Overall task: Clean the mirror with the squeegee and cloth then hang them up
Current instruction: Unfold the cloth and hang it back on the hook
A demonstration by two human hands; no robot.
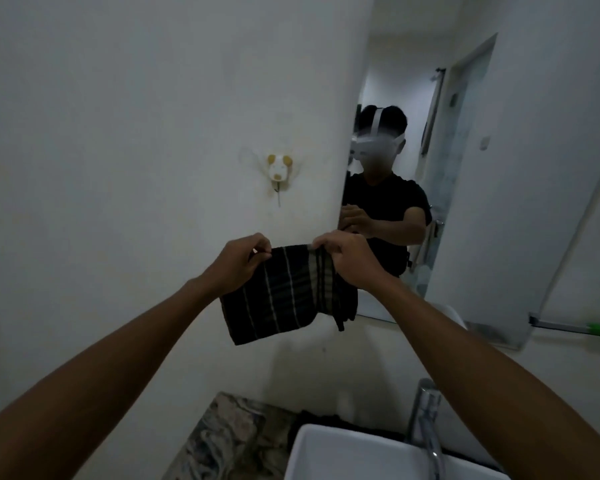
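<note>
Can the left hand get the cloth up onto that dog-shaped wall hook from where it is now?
Probably yes. The wall hook sits above the left hand, with bare wall between them. Both hands, the right hand included, pinch the cloth along its top edge.

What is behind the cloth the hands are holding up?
Behind the cloth are the white wall and, at its right side, the mirror's lower left corner. The cloth covers that corner. The hook is higher up, uncovered.
</note>
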